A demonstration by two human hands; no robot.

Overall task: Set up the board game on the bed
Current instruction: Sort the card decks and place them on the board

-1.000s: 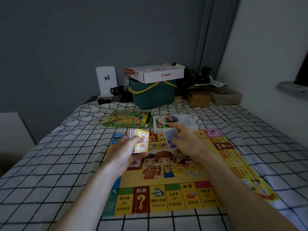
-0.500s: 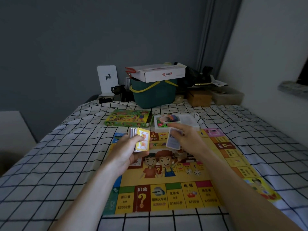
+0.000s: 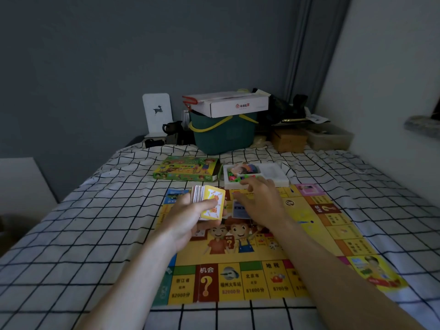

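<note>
The yellow game board (image 3: 307,225) lies flat on the checked bed sheet. My left hand (image 3: 188,217) grips a deck of cards (image 3: 209,203) upright above the board's far left part, a yellow card facing me. Just right of the deck, my right hand (image 3: 262,203) is stretched over the board with fingers spread and fairly straight. Partly hidden under its thumb side, a blue-white card (image 3: 238,208) lies flat on the board. Beyond the board stand the white tray (image 3: 273,173) with colourful pieces and the green game box (image 3: 185,169).
Two dice (image 3: 272,245) lie on the board near my right forearm. At the bed's far end stand a green basket (image 3: 223,136) with a white carton (image 3: 235,106) on top, a brown box (image 3: 289,139) and a clear tub (image 3: 331,139). A wall runs along the right.
My right hand lowered the blue-white card from in front of the deck onto the board and its fingers have spread out. The left hand kept the deck in place.
</note>
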